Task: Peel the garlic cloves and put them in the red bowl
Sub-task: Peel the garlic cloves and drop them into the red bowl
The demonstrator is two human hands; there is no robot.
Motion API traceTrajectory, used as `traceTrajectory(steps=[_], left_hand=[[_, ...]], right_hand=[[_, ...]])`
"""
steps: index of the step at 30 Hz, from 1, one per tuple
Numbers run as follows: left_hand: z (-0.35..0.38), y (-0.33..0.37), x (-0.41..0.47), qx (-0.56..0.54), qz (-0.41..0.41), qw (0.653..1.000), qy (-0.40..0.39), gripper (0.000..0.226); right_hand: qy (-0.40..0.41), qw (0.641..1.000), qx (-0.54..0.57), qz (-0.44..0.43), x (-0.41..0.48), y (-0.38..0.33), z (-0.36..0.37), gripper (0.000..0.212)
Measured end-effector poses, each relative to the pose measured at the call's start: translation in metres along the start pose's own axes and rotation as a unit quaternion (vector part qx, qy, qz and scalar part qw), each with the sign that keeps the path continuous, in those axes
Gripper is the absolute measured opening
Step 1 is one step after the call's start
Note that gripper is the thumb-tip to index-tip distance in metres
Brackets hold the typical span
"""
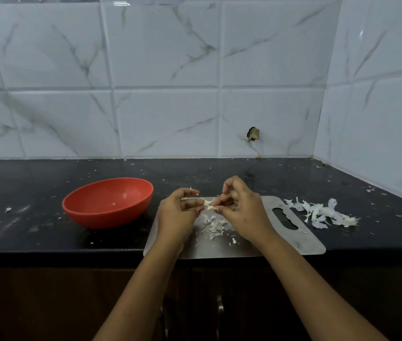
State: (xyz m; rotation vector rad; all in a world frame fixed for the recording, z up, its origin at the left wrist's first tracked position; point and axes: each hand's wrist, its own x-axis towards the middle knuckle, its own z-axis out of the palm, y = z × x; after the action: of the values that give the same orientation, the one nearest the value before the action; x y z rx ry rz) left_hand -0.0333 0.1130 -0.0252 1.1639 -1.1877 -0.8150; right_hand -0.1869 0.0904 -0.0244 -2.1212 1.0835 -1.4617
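While both hands, the left hand and right hand, pinch one garlic clove above the steel board, skin should be stripped gently, then the clove dropped left into the red bowl.

I see steel cutting board flat under left hand and right hand, handle slot just right of right hand. Small scrap heap on board between wrists. Larger scrap heap on black countertop, well right of right hand. Marbled wall tiles beyond hands, dark chipped hole above right hand. Dark cabinet front below.
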Motion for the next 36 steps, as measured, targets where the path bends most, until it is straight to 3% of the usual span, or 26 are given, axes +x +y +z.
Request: traceTrajectory(steps=[3,10,15,23,30,36], left_hand=[[0.0044,-0.0018,-0.001,0.063,0.032,0.997,-0.028,0.038],[0.0073,-0.0012,-0.0011,0.104,0.052,0.993,-0.005,0.013],[0.0098,-0.0019,-0.0007,0.119,0.064,0.99,-0.027,0.019],[0.0043,-0.0004,-0.002,0.035,0.055,0.998,-0.019,0.037],[0.001,-0.0004,0.0006,-0.043,0.019,0.999,0.008,0.04],[0.0014,-0.0008,0.0023,-0.03,0.017,0.998,0.047,0.044]], right_hand=[[0.005,1.0,0.002,0.002,0.0004,0.0001,-0.0001,0.045],[0.018,1.0,0.002,-0.003,0.001,0.0005,0.0001,0.041],[0.023,1.0,0.002,-0.008,0.0007,0.0008,0.0001,0.042],[0.002,1.0,0.019,-0.019,0.0002,-0.0001,-0.0011,0.047],[0.035,0.999,0.024,-0.004,0.0025,0.0052,-0.0022,0.041],[-0.02,0.999,-0.02,0.038,0.0054,0.0077,0.0021,0.015]])
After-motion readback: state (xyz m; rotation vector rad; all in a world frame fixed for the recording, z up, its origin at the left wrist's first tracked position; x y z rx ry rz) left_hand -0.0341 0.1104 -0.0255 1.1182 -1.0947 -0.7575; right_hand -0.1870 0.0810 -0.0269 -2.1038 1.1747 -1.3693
